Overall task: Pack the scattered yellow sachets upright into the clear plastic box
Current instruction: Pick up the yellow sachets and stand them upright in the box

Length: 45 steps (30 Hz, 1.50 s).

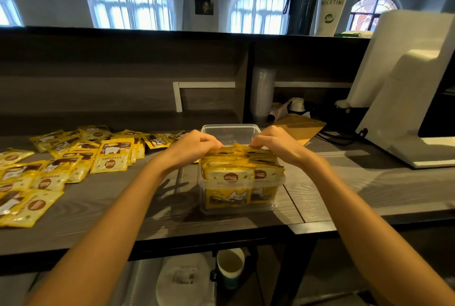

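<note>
Left hand (197, 144) and right hand (275, 143) pinch top edges of sachets (231, 177) — upright, long axis vertical — in the clear box (229, 128).

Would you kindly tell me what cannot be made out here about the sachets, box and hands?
Head view only:
- Number of packed sachets in the box: the front ones and both hands hide the rest.
- Grip of left hand and right hand: fingertips curl under the knuckles, so pinching or pressing is unclear.
- The loose sachets: pile cut off by the left edge.
- Sachet print: too small.
</note>
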Each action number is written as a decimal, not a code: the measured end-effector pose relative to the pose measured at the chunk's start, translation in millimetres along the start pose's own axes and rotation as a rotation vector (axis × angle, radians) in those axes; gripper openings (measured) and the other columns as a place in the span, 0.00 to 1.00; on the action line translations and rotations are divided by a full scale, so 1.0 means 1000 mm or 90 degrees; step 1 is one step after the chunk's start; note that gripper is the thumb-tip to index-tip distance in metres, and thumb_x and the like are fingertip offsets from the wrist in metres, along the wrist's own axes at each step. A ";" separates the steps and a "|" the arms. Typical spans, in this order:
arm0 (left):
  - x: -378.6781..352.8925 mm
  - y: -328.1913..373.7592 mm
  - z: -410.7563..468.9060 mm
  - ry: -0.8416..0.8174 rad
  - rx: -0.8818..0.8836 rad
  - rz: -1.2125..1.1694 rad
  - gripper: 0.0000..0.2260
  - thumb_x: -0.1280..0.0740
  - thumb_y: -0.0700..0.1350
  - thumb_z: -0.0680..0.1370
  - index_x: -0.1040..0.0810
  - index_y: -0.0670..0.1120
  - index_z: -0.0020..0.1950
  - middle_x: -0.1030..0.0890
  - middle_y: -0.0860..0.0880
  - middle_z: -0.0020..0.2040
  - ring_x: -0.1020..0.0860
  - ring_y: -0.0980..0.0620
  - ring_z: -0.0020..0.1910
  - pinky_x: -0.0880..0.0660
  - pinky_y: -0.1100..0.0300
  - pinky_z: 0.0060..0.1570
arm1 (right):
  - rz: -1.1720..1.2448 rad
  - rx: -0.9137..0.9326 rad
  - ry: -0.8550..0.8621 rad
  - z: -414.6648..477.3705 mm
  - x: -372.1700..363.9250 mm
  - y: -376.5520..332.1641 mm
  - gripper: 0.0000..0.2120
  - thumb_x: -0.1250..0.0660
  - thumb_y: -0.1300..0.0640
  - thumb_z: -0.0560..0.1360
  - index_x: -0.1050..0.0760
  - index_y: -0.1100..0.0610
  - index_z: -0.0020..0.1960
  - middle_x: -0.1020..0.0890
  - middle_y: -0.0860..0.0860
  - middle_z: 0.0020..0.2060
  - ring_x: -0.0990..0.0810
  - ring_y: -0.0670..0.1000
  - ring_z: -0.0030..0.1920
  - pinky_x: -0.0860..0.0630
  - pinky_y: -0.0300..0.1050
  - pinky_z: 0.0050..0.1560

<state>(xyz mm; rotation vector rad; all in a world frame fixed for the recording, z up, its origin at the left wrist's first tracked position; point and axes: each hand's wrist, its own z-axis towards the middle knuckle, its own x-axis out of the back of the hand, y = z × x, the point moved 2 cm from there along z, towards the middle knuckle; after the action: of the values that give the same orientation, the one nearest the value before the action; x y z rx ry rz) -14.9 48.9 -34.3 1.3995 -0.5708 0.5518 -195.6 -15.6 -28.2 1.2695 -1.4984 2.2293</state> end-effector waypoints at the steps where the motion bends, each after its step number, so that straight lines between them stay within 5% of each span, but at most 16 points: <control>1: 0.000 0.000 0.000 0.006 0.002 -0.001 0.14 0.41 0.46 0.80 0.19 0.42 0.54 0.19 0.46 0.50 0.23 0.52 0.51 0.27 0.57 0.53 | -0.010 -0.001 -0.002 0.000 -0.001 -0.001 0.16 0.39 0.59 0.76 0.21 0.72 0.47 0.20 0.67 0.48 0.26 0.54 0.44 0.31 0.47 0.46; 7: 0.001 0.000 0.004 0.028 0.006 -0.004 0.15 0.45 0.48 0.81 0.21 0.43 0.56 0.22 0.49 0.51 0.25 0.54 0.52 0.31 0.65 0.48 | -0.038 -0.011 0.009 0.001 -0.001 -0.008 0.15 0.40 0.57 0.77 0.19 0.66 0.49 0.18 0.61 0.49 0.21 0.56 0.51 0.25 0.49 0.55; 10: 0.005 0.000 0.004 0.074 0.004 0.004 0.15 0.46 0.47 0.81 0.24 0.44 0.60 0.21 0.49 0.50 0.26 0.52 0.56 0.31 0.62 0.50 | -0.030 -0.012 0.036 0.003 -0.001 -0.014 0.14 0.41 0.57 0.77 0.19 0.64 0.47 0.17 0.59 0.47 0.19 0.56 0.52 0.24 0.50 0.57; 15: 0.026 0.000 -0.006 0.233 -0.008 0.029 0.12 0.43 0.43 0.80 0.24 0.43 0.60 0.19 0.46 0.50 0.25 0.56 0.39 0.31 0.68 0.34 | -0.054 0.067 0.146 0.005 -0.009 -0.054 0.14 0.40 0.56 0.76 0.19 0.63 0.47 0.17 0.59 0.45 0.21 0.55 0.47 0.23 0.48 0.49; 20: 0.062 -0.016 -0.031 0.432 0.056 0.014 0.13 0.42 0.40 0.79 0.26 0.42 0.63 0.19 0.43 0.53 0.25 0.55 0.49 0.30 0.68 0.40 | 0.005 0.176 0.256 0.003 -0.048 -0.112 0.13 0.41 0.60 0.77 0.22 0.60 0.58 0.19 0.54 0.54 0.22 0.50 0.52 0.24 0.46 0.54; 24: 0.088 -0.058 -0.060 0.525 0.157 0.033 0.13 0.42 0.38 0.76 0.23 0.41 0.58 0.18 0.41 0.53 0.22 0.42 0.54 0.25 0.51 0.52 | 0.015 0.181 0.195 0.014 -0.101 -0.141 0.15 0.42 0.61 0.77 0.24 0.59 0.61 0.21 0.57 0.58 0.24 0.56 0.59 0.26 0.53 0.60; 29: 0.095 -0.127 -0.083 0.458 0.336 0.137 0.15 0.40 0.41 0.78 0.25 0.41 0.63 0.24 0.41 0.63 0.27 0.41 0.62 0.30 0.52 0.59 | -0.028 0.113 0.009 0.032 -0.170 -0.146 0.13 0.41 0.62 0.76 0.24 0.63 0.58 0.21 0.59 0.56 0.23 0.58 0.57 0.25 0.56 0.57; 34: 0.089 -0.174 -0.082 0.332 0.349 0.243 0.17 0.42 0.43 0.78 0.29 0.45 0.67 0.28 0.42 0.66 0.30 0.42 0.65 0.31 0.47 0.64 | -0.074 0.072 -0.072 0.052 -0.211 -0.129 0.15 0.42 0.63 0.76 0.25 0.64 0.60 0.22 0.61 0.58 0.25 0.61 0.59 0.26 0.53 0.56; 39: 0.078 -0.177 -0.068 0.214 0.340 0.312 0.20 0.52 0.50 0.82 0.38 0.50 0.73 0.43 0.50 0.77 0.50 0.49 0.77 0.57 0.46 0.73 | -0.102 -0.003 -0.015 0.078 -0.231 -0.114 0.15 0.42 0.56 0.77 0.24 0.64 0.55 0.26 0.61 0.60 0.33 0.61 0.65 0.33 0.52 0.62; 43: 0.076 -0.172 -0.064 0.259 0.257 0.191 0.16 0.44 0.45 0.80 0.27 0.51 0.66 0.24 0.48 0.63 0.28 0.48 0.63 0.34 0.52 0.63 | -0.062 -0.090 -0.015 0.093 -0.231 -0.104 0.21 0.40 0.47 0.77 0.25 0.65 0.58 0.29 0.60 0.63 0.36 0.60 0.67 0.35 0.50 0.62; 45: 0.077 -0.172 -0.063 0.255 0.226 0.109 0.17 0.40 0.39 0.77 0.25 0.48 0.64 0.22 0.47 0.62 0.25 0.48 0.60 0.31 0.58 0.54 | 0.040 -0.132 0.007 0.098 -0.230 -0.102 0.21 0.36 0.48 0.75 0.27 0.64 0.59 0.26 0.59 0.60 0.31 0.59 0.64 0.31 0.50 0.54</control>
<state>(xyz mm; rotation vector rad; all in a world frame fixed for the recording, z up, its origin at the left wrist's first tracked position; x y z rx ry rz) 159.5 97.9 -115.6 1.5225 -0.2747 1.0833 58.7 21.5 -112.5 1.1608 -1.7344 2.0493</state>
